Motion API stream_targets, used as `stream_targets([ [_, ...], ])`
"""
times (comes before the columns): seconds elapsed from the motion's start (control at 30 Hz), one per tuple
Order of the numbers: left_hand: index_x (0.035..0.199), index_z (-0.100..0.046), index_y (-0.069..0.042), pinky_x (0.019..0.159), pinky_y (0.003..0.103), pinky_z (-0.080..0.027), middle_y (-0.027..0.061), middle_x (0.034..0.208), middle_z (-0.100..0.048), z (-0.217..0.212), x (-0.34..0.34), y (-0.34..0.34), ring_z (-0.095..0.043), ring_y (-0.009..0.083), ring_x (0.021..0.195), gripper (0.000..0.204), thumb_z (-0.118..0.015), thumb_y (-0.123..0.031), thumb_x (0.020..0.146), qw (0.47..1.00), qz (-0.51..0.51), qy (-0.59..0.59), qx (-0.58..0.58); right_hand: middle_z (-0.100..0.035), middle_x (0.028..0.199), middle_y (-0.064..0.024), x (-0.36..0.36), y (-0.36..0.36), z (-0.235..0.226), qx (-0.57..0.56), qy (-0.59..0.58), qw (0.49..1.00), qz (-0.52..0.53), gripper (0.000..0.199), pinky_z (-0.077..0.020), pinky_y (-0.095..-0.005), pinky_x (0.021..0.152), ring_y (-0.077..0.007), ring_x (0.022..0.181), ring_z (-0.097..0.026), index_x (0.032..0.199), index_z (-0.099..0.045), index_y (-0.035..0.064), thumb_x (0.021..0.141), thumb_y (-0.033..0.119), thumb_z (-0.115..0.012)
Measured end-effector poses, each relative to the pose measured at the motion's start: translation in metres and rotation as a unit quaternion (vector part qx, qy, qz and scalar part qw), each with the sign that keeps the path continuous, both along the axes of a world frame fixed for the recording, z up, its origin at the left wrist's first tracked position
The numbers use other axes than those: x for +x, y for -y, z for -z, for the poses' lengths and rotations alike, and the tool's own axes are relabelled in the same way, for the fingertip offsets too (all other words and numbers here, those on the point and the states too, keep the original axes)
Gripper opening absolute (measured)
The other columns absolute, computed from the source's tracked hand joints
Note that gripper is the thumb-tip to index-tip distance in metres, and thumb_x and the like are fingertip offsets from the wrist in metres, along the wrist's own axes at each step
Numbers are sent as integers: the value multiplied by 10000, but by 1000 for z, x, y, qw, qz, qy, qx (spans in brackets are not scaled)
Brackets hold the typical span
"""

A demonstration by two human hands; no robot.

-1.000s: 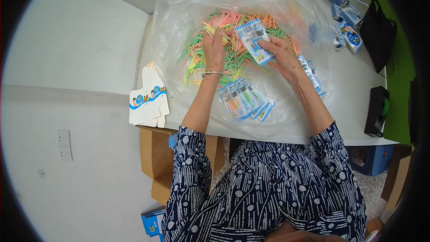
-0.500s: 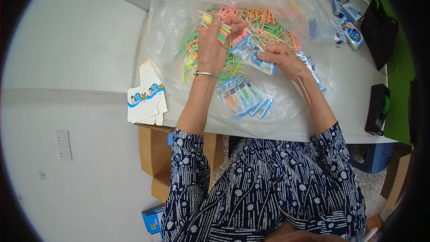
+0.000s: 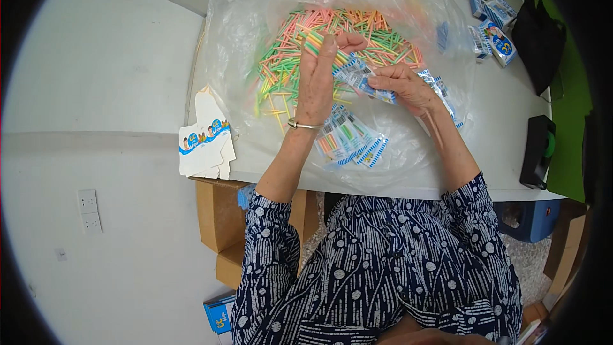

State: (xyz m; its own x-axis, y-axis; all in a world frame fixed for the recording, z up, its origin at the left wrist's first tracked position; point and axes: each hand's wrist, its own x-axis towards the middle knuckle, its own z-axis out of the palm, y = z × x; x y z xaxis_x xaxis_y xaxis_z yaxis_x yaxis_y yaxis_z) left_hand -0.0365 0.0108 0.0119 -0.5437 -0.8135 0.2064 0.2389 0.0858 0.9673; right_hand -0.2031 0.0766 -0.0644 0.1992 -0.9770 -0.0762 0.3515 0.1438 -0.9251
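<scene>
My left hand (image 3: 317,86) is closed around a bundle of thin pastel sticks (image 3: 313,41) in yellow, green, pink and orange. My right hand (image 3: 410,88) pinches a small clear packet (image 3: 365,79) with blue-striped ends. The lower ends of the bundle meet the packet's near end; whether they are inside it I cannot tell. Beneath both hands lies a heap of loose sticks (image 3: 377,35) on a large clear plastic bag (image 3: 233,35). Several packets with sticks in them (image 3: 350,137) are fanned out below my left hand. More striped packets (image 3: 440,92) lie by my right wrist.
Flat white printed cartons (image 3: 205,144) lie at the table's left edge. Small blue-and-white boxes (image 3: 498,41), a black bag (image 3: 539,41) and a black tape dispenser (image 3: 537,153) are on the right. An open cardboard box (image 3: 217,214) stands below the table's left front edge.
My left hand has moved right and slightly down with the bundle, bringing the sticks against the packet. My right hand has stayed nearly in place, still pinching the packet.
</scene>
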Motion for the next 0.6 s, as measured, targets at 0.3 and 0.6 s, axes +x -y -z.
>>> stream_targets([
  [0.3,1144,-581,46,891,288,-463,122,1155,-616,14,11,-4,-582,146,1030,368,-446,-263,994,997,36,59,-22,-694,935,-35,1,-4,2,-4,-25,999,24,246,-457,-218,801,-76,871,-601,1026,-699,3,871,192,-669],
  [0.6,1293,-458,-17,922,338,-439,129,1194,-592,13,32,4,-571,214,1076,551,-670,-301,871,962,25,182,-203,-672,1002,-11,7,-7,-6,-34,-64,996,48,317,-402,-235,903,-72,969,-561,1095,-670,4,902,252,-636],
])
